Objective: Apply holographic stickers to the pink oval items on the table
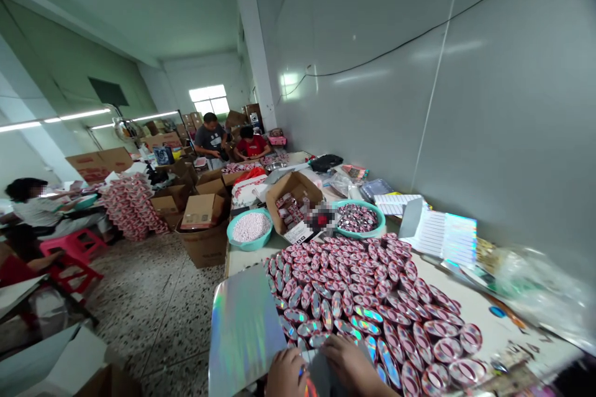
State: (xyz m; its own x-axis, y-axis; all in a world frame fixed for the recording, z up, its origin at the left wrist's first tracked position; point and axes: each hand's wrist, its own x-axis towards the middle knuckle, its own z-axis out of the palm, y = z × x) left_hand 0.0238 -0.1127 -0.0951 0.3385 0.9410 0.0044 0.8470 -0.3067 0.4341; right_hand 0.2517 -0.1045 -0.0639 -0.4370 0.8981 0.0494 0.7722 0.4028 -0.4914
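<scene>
At the bottom edge my left hand [286, 375] and my right hand [349, 365] rest on a shiny holographic sheet [244, 329] that curls up at the table's near left corner. The fingers of both hands are bent down against the sheet; what they pinch, if anything, is hidden. Just beyond my hands lie several rows of small round tins with pink and holographic lids [358, 298], set on edge and overlapping across the white table [479, 310].
Behind the tins stand a teal bowl of white pieces [250, 228], a teal bowl of shiny discs [358, 218], an open carton [293, 201] and striped white sheets [437, 232]. Cartons crowd the floor at left. Three people sit working farther off. A grey wall runs along the right.
</scene>
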